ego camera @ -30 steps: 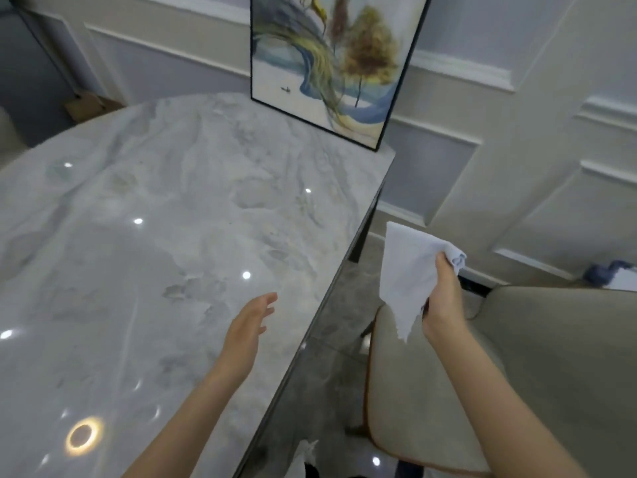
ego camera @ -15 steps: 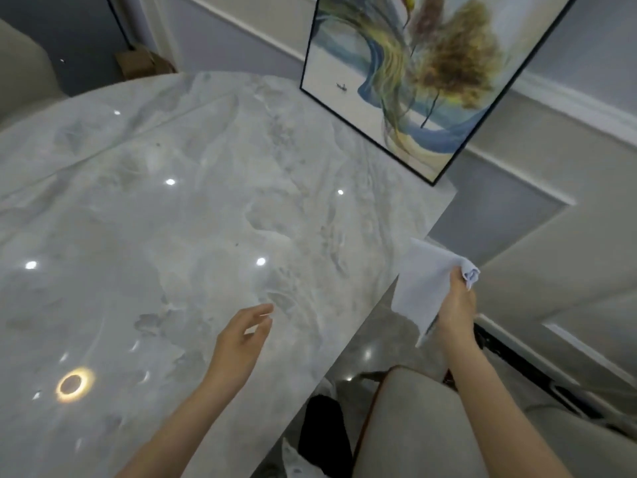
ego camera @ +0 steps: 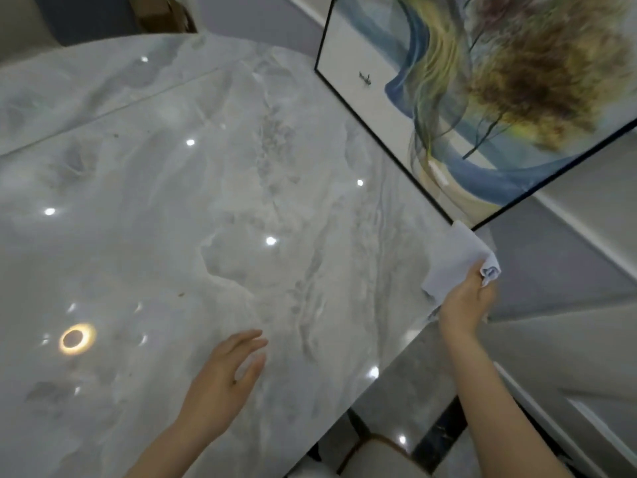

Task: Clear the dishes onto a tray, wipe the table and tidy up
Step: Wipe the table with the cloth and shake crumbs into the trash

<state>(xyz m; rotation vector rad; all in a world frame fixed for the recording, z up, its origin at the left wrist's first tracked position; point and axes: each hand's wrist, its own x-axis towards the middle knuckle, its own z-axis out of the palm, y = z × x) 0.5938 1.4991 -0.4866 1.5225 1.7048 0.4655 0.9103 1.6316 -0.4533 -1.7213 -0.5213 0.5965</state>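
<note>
Cloth (ego camera: pixel 451 263) now over the right corner of the worktop (ego camera: pixel 193 208), just below the lower corner of the picture (ego camera: pixel 482 98); a second ago it hung clear of the edge, above a chair seat. Right hand (ego camera: pixel 467 305) grips it, fingers bunched round one gathered end, the rest spread flat toward the surface; whether it already touches cannot be told. Left hand (ego camera: pixel 227 374) has shifted slightly inward over the near worktop, fingers straight and relaxed, holding nothing; contact with the surface unclear. Reading: dishes no longer on the visible worktop, so clearing looks done and wiping is about to start from this corner. Materials: worktop is polished grey-white marble or a look-alike, veined, glossy enough to mirror ceiling lights, edge curved at the far side, straight on the right. A few small brown specks (ego camera: pixel 180 294) remain on it, so wiping is needed. Cloth is thin, pale blue-white, soft, creased, limp. Picture has a thin black frame, leans on the wall, its base resting on the worktop.
</note>
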